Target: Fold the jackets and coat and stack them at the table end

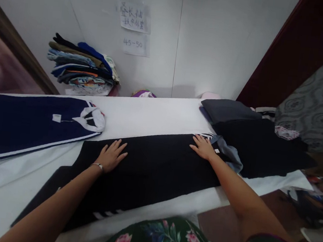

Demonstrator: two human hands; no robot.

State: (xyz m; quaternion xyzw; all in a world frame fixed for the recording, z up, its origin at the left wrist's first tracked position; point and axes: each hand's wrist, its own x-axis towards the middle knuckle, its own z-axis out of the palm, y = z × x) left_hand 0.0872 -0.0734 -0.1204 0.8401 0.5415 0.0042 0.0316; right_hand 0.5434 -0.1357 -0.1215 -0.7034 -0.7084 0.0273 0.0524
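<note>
Evidently, black garment [156,163] lay lengthwise by near edge of table [153,114]; L hand [111,156] & R hand [202,147] were open, palms down on it, well apart, prob. to keep it flat.

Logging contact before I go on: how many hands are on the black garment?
2: in the picture, the left hand lies on the left part of the black garment, the right hand near its right end. Neither is hidden.

Handwritten "叠长袖 秋冬外套" on upper paper [136,17], "45-50" on lower paper [136,49], both on white wall [212,37]
</note>
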